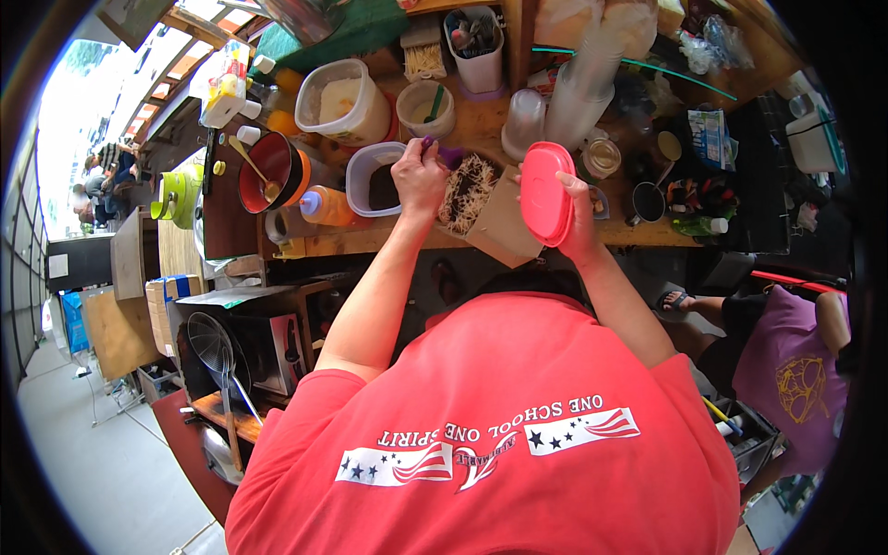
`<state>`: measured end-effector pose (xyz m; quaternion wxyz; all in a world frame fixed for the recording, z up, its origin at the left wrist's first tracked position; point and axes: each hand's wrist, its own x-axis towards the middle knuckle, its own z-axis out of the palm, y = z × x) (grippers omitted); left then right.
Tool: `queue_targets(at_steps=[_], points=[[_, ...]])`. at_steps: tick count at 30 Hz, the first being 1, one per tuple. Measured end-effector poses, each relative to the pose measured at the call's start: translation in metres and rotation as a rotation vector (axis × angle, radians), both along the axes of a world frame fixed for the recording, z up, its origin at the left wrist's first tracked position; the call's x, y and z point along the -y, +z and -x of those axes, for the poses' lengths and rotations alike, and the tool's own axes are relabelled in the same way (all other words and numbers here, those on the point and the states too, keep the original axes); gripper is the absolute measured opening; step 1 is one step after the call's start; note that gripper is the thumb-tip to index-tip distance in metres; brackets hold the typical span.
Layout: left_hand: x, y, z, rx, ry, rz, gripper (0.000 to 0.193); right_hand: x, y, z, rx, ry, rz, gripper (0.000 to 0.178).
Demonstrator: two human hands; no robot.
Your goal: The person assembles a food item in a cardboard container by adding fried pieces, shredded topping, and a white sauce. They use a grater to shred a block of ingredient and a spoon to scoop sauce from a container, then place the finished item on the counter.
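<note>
Left hand: the left hand (419, 178) is curled into a fist around a purple-handled utensil (450, 157), pinching its grip; the working end cannot be made out. The fist is over the right rim of the square tub.
Right hand: the right hand (579, 222) pinches a red lid (547, 196) at its right side, holding it up on edge, just right of the cardboard box.
Cardboard box: the cardboard box (507, 220) sits at the middle of the surface's near edge (338, 244), its flap jutting past that edge; inside are pale shreds (474, 180) over something dark.
Square tub: the square tub (359, 172), left of the box, holds dark contents.
Left end: a dark bowl (277, 155) with a wooden spoon (269, 190) in it stands near an orange squeeze bottle (326, 206).
Toward the far edge: a large tub (356, 131) of pale contents, a round tub (425, 129) with a green spoon (435, 104), a utensil holder (479, 72) and stacked clear cups (581, 100).
Right end: a small dark pan (649, 202) stands near the near edge.
</note>
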<state>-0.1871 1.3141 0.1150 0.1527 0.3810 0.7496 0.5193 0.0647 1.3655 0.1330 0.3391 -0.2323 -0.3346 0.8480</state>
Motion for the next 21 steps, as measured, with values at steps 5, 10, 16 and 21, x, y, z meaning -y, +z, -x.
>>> queue_targets(at_steps=[5, 10, 16, 21], points=[[0.033, 0.011, 0.004, -0.02, -0.006, 0.064, 0.013, -0.001, 0.001, 0.0, -0.005, 0.0, -0.012, 0.064], [0.047, 0.01, -0.002, -0.066, -0.046, 0.058, 0.011, -0.001, 0.0, 0.003, 0.003, 0.011, 0.003, 0.064], [0.04, -0.006, -0.016, -0.195, -0.11, -0.02, 0.008, -0.003, -0.003, 0.01, -0.01, 0.043, 0.02, 0.063], [0.042, -0.002, -0.016, -0.16, -0.073, -0.026, 0.009, -0.003, -0.004, 0.013, -0.024, 0.053, 0.005, 0.062]])
